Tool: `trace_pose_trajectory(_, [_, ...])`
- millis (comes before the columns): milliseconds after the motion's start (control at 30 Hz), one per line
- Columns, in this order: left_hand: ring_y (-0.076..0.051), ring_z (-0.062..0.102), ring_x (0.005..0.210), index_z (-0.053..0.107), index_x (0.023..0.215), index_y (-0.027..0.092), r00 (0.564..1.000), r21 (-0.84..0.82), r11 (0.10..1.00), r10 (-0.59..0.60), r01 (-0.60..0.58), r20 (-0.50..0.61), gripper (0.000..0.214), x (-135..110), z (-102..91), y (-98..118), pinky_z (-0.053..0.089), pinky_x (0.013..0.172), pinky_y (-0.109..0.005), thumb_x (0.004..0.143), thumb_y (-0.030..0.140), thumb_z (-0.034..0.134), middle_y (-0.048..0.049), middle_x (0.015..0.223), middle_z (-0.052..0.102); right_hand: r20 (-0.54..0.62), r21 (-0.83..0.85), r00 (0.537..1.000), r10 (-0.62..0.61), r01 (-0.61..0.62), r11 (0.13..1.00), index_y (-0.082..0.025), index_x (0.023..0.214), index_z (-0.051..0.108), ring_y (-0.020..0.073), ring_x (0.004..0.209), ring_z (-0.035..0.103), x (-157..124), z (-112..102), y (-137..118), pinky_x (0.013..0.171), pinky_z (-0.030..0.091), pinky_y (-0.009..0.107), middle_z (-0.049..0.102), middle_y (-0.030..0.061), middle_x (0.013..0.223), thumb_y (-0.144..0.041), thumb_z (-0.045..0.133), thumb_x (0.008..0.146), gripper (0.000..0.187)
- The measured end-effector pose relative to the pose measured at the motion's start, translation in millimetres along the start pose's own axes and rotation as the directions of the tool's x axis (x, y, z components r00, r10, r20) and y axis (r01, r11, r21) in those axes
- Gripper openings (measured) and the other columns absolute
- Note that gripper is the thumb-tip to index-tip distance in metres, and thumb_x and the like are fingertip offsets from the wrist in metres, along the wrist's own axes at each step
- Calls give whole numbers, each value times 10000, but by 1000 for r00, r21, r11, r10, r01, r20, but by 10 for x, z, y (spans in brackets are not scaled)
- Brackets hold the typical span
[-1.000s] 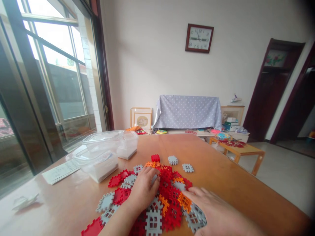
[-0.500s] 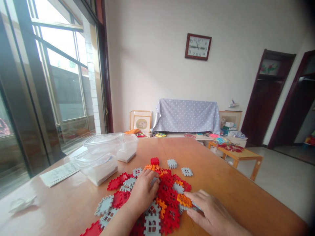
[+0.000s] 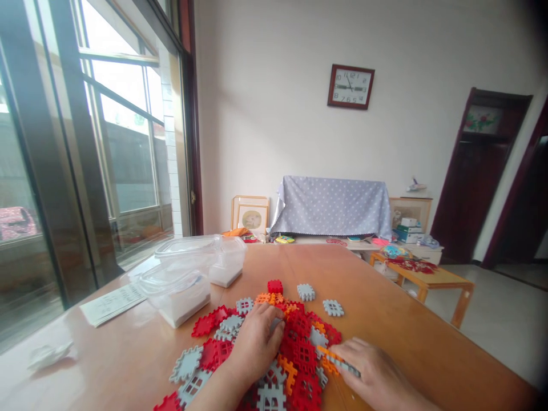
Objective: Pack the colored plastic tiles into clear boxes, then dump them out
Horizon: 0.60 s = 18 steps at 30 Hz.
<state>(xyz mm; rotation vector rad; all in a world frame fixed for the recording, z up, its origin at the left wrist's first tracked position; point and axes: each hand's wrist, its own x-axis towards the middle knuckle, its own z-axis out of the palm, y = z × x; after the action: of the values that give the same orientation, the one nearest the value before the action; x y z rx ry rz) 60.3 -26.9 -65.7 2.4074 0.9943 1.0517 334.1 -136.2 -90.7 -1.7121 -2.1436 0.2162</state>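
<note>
My left hand (image 3: 259, 341) rests on the heap with curled fingers, a grey toothed tile (image 3: 274, 323) between thumb and fingers. Most of that tile is hidden. At the heap's right edge, my right hand (image 3: 371, 366) is closed on interlocking tiles, an orange one (image 3: 327, 352) and a grey one (image 3: 345, 365), seen nearly edge-on. Red tiles (image 3: 305, 355) make up much of the heap under and between my hands, some with window-like openings. Grey window tiles (image 3: 271, 398) and an orange angled piece (image 3: 287, 374) lie near my left wrist.
Clear plastic containers (image 3: 182, 297) stand left of the heap on the wooden table (image 3: 406, 337). A written paper sheet (image 3: 112, 305) and a crumpled wrapper (image 3: 50, 355) lie farther left. Beyond the heap sit a red stack (image 3: 275, 286), a grey stack (image 3: 306, 292) and a grey window tile (image 3: 333, 307).
The tiles in my right hand have tilted from facing me to nearly edge-on. My left hand stays over the heap. The whole view has shifted slightly, putting things farther right and lower.
</note>
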Motion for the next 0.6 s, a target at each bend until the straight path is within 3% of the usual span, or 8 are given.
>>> trace_pose_trajectory(167, [-258, 607, 957, 657, 948, 256, 1000, 0, 1000, -15, 15, -6, 140, 2, 14, -31, 467, 846, -372, 918, 207, 530, -62, 973, 676, -48, 44, 998, 36, -34, 998, -337, 1149, 735, 233, 959, 682, 190, -46, -22, 874, 501, 317, 745, 43, 1037, -326, 526, 926, 306])
trace_pose_trajectory(433, [-251, 620, 960, 649, 944, 257, 996, -21, 996, -88, 87, -24, 128, 7, 29, -102, 471, 840, -359, 910, 208, 535, -50, 971, 675, -96, 48, 995, 8, -4, 999, -313, 1104, 732, 228, 1002, 684, 651, -194, -297, 886, 486, 313, 747, 29, 1071, -332, 533, 915, 275])
trace_pose_trajectory(600, [-248, 622, 1010, 629, 1015, 248, 986, -71, 987, -152, 147, -69, 205, 17, 67, -160, 464, 887, -363, 852, 153, 547, -51, 1036, 686, -106, 71, 994, 4, 3, 997, -328, 1185, 702, 247, 1083, 673, 957, -81, -522, 944, 483, 348, 737, 24, 1167, -318, 588, 871, 334])
